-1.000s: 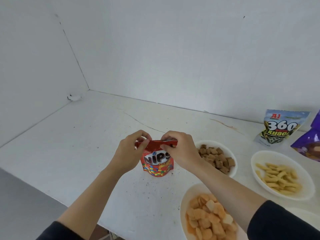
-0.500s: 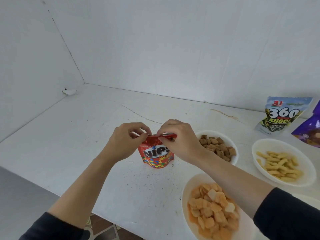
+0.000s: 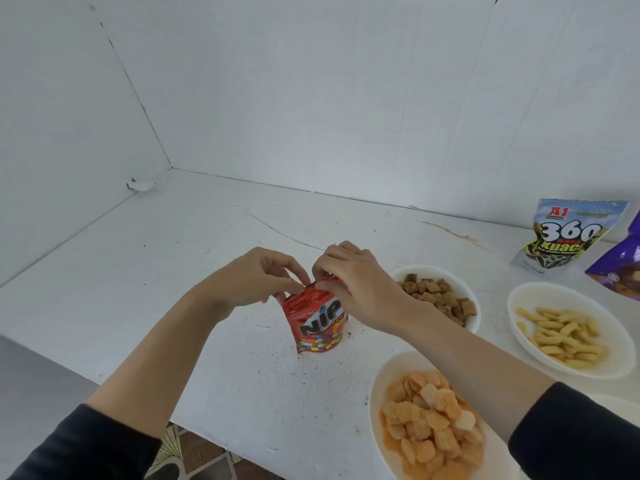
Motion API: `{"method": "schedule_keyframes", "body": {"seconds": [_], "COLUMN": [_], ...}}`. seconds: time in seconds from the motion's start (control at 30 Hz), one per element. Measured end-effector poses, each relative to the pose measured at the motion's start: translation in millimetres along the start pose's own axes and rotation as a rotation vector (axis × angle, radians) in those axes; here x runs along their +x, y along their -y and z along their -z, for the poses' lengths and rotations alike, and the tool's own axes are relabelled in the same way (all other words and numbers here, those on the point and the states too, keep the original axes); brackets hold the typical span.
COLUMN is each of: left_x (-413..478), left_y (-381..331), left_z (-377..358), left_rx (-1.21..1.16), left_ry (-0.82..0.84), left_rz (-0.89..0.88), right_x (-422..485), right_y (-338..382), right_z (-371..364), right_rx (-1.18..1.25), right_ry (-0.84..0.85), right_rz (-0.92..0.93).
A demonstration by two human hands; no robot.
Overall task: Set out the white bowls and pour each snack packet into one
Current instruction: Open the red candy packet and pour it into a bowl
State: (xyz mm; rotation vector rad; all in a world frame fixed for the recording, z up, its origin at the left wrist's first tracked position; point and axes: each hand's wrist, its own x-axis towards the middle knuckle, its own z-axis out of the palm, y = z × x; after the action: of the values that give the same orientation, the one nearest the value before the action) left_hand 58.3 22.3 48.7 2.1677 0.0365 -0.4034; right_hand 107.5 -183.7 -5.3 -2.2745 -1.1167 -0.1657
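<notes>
A small red Nips packet [image 3: 317,325] stands upright on the white table [image 3: 173,271], tilted a little. My left hand [image 3: 254,280] pinches its top left corner and my right hand [image 3: 349,277] pinches the top edge beside it. To the right sit three white bowls: one with brown squares [image 3: 460,287], one with yellow sticks [image 3: 602,317], one with orange crackers [image 3: 381,386]. A further white bowl's rim [image 3: 609,403] shows at the right edge behind my right sleeve.
A blue-grey 360 Kuaci packet [image 3: 562,240] and a purple packet [image 3: 620,268] stand at the far right against the back wall. White walls close the table at back and left. The table's front edge runs below my left forearm, with patterned floor beneath.
Both hands have shifted on the packet's top, and the packet's top now leans and looks more crumpled. The camera has tilted slightly.
</notes>
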Motion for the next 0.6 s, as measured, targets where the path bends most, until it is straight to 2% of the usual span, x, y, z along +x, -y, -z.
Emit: {"method": "schedule_keyframes", "body": {"seconds": [0.13,0.33,0.6], "left_x": [-3.3,-4.0,-3.5], "left_y": [5.8,7.0,4.5], "left_z": [-4.0,-13.4,-15.7], "left_rx": [-0.143,-0.193,-0.056], "left_ry": [0.073,0.122,0.067], "left_rz": [0.005,-0.003,-0.068], "right_x": [-8.1,-10.6,-11.1], "right_y": [-5.8,-6.2,-8.0], "right_z": [3.1,4.9,4.1], "right_rx": [0.063,0.154,0.111], "right_ry": [-0.003,0.031,0.045], "right_rz": [0.018,0.03,0.019]}}
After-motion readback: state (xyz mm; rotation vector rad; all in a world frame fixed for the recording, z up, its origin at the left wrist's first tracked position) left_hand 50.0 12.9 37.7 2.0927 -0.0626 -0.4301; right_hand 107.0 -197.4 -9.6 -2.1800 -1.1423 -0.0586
